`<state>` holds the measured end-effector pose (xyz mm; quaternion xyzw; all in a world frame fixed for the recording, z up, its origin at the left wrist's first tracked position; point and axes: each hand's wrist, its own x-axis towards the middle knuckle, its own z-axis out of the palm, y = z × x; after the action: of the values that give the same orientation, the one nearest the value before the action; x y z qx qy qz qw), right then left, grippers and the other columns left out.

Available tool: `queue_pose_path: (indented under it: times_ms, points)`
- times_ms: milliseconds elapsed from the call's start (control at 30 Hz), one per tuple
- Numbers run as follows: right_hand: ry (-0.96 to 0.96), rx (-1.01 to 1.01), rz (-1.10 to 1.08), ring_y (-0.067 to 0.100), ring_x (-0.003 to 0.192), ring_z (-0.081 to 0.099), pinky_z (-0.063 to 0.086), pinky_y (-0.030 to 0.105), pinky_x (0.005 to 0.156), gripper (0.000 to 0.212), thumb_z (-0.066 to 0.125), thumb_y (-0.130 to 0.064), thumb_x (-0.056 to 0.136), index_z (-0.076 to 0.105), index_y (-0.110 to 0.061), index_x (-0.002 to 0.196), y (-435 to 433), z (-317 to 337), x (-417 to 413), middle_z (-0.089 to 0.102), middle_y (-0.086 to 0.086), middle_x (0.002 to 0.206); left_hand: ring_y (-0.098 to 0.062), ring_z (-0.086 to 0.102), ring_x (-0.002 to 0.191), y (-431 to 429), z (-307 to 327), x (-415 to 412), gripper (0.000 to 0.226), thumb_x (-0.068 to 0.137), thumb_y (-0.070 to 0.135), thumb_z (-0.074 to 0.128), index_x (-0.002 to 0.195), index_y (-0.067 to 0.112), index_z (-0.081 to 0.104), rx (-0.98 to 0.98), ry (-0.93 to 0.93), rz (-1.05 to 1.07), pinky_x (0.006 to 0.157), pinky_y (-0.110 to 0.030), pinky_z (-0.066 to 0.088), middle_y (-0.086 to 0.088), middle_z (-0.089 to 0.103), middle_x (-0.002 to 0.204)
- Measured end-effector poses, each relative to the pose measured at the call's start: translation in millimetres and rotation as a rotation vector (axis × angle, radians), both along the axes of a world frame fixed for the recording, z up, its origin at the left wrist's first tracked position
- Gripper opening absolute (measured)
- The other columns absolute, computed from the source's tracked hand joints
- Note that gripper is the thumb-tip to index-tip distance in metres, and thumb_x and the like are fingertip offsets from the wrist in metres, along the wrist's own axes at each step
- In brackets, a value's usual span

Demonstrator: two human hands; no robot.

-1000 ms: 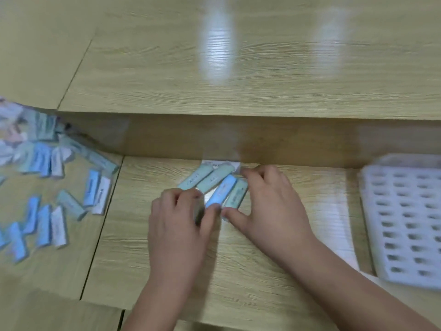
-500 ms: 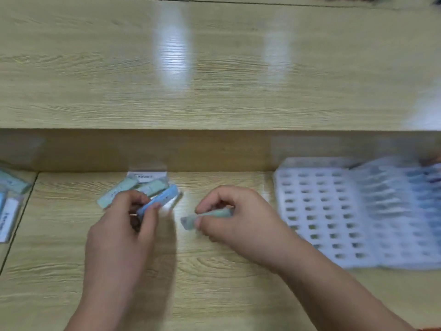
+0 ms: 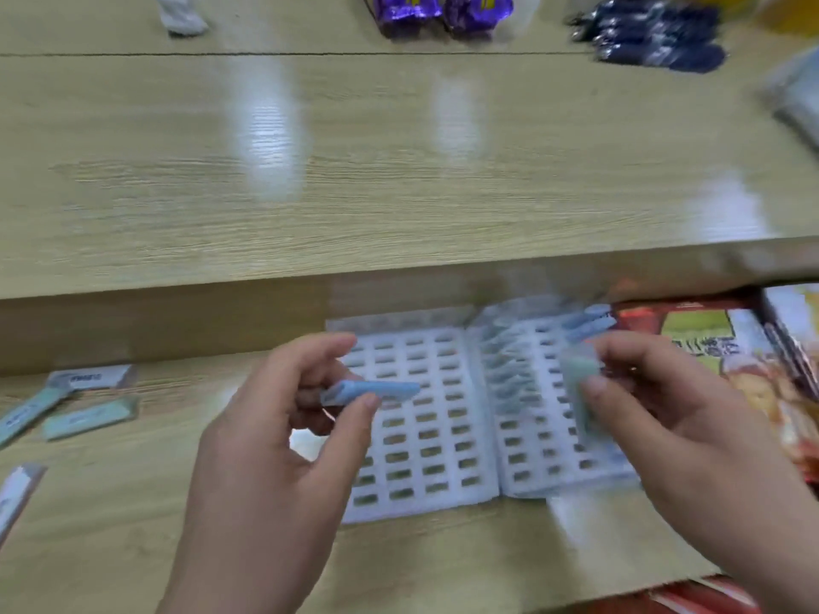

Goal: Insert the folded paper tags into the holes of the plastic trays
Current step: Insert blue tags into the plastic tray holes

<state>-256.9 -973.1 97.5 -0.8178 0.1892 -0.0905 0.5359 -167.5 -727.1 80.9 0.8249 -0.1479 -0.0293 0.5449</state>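
Note:
Two white plastic trays with rows of holes lie side by side on the lower desk. The left tray (image 3: pixel 425 436) has bare holes. In the right tray (image 3: pixel 532 418), several blue tags (image 3: pixel 501 370) stand along its left columns and far edge. My left hand (image 3: pixel 274 445) pinches a blue folded tag (image 3: pixel 376 390) above the left tray. My right hand (image 3: pixel 673 418) pinches a pale green folded tag (image 3: pixel 580 378) over the right tray; it is blurred.
Loose tags (image 3: pixel 88 416) lie on the desk at the left. A colourful printed box (image 3: pixel 727 343) sits right of the trays. A raised shelf (image 3: pixel 399 170) runs behind, with purple packets (image 3: pixel 438 11) and a dark bundle (image 3: pixel 656 33) at its far edge.
Both hands lifted a tag each from the small pile and carried them right, over the trays. The view swung right; the pile now lies at the left.

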Motion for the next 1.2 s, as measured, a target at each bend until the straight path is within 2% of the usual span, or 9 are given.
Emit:
queue_pose_path:
  times_ms: [133,267,333,400,567,800,967,1100,1200]
  points:
    - [-0.061,-0.036,-0.097,0.015,0.071,0.070,0.052,0.023,0.057,0.019,0.068,-0.030,0.087,0.059,-0.034,0.103,-49.0,-8.7,1.0,0.073,-0.003,0.088,-0.011,0.064,0.081,-42.1,-0.1,-12.4,0.028,0.073,0.053,0.061,0.102,0.053,0.059,0.046,0.001,-0.040,0.063,-0.009,0.046,0.024,0.066,0.096]
    - [-0.118,-0.212,-0.006,0.021,0.056,0.058,0.049,0.030,0.050,0.030,0.062,-0.022,0.085,0.060,-0.042,0.108,-70.5,-14.1,21.9,0.066,-0.011,0.087,-0.010,0.062,0.079,-68.8,1.2,-18.9,0.021,0.076,0.052,0.063,0.096,0.050,0.060,0.109,-0.037,-0.079,0.057,-0.012,0.046,0.025,0.066,0.093]
    - [-0.142,-0.319,0.025,0.007,0.056,0.055,0.043,0.016,0.052,0.025,0.064,-0.019,0.085,0.061,-0.038,0.101,-74.5,-18.2,30.7,0.065,-0.019,0.083,-0.010,0.063,0.078,-76.5,1.2,-20.0,0.020,0.078,0.046,0.068,0.096,0.048,0.060,0.134,-0.054,-0.091,0.057,-0.019,0.049,0.024,0.066,0.093]
    - [-0.131,-0.423,0.035,0.000,0.060,0.055,0.036,0.007,0.055,0.017,0.065,-0.024,0.084,0.061,-0.035,0.097,-77.2,-23.2,37.5,0.063,-0.022,0.081,-0.010,0.063,0.079,-82.9,0.5,-20.8,0.022,0.079,0.037,0.071,0.096,0.046,0.060,0.154,-0.073,-0.097,0.061,-0.016,0.048,0.023,0.066,0.092]
    - [-0.032,-0.577,0.113,-0.002,0.075,0.050,0.046,0.028,0.066,0.018,0.066,-0.030,0.085,0.067,-0.033,0.103,-80.8,-33.7,47.8,0.055,-0.026,0.080,-0.009,0.062,0.081,-90.1,1.0,-21.2,0.017,0.080,0.047,0.062,0.097,0.044,0.062,0.163,-0.086,-0.088,0.067,-0.007,0.044,0.023,0.065,0.092]
    - [-0.049,-0.565,0.211,-0.002,0.074,0.050,0.036,0.014,0.060,0.013,0.064,-0.035,0.085,0.064,-0.036,0.098,-77.3,-22.7,29.3,0.050,-0.025,0.073,-0.009,0.063,0.082,-84.2,0.4,-21.1,0.017,0.080,0.042,0.067,0.096,0.046,0.061,0.186,-0.099,-0.047,0.066,-0.009,0.045,0.023,0.066,0.092]
    - [0.000,-0.509,0.432,-0.003,0.074,0.052,0.039,0.022,0.057,0.012,0.061,-0.041,0.083,0.066,-0.038,0.093,-58.9,-25.0,15.0,0.051,-0.025,0.072,-0.010,0.062,0.084,-80.3,-1.7,-18.4,0.017,0.084,0.045,0.074,0.095,0.049,0.062,0.180,-0.071,-0.003,0.052,-0.025,0.052,0.021,0.066,0.094]
    - [-0.011,-0.571,0.436,-0.005,0.069,0.052,0.038,0.015,0.058,0.014,0.075,-0.032,0.082,0.071,-0.036,0.095,-50.0,-31.1,12.2,0.050,-0.023,0.072,-0.010,0.064,0.086,-78.9,-5.9,-20.5,0.019,0.082,0.041,0.072,0.095,0.049,0.062,0.181,-0.048,0.000,0.059,-0.017,0.049,0.023,0.066,0.096]
    - [-0.040,-0.571,0.422,0.002,0.067,0.053,0.046,0.024,0.056,0.014,0.076,-0.031,0.081,0.074,-0.030,0.095,-46.3,-32.1,11.0,0.058,-0.015,0.069,-0.009,0.064,0.088,-77.1,-9.2,-23.2,0.019,0.085,0.036,0.074,0.095,0.048,0.063,0.178,-0.031,0.007,0.063,-0.013,0.048,0.024,0.067,0.097]
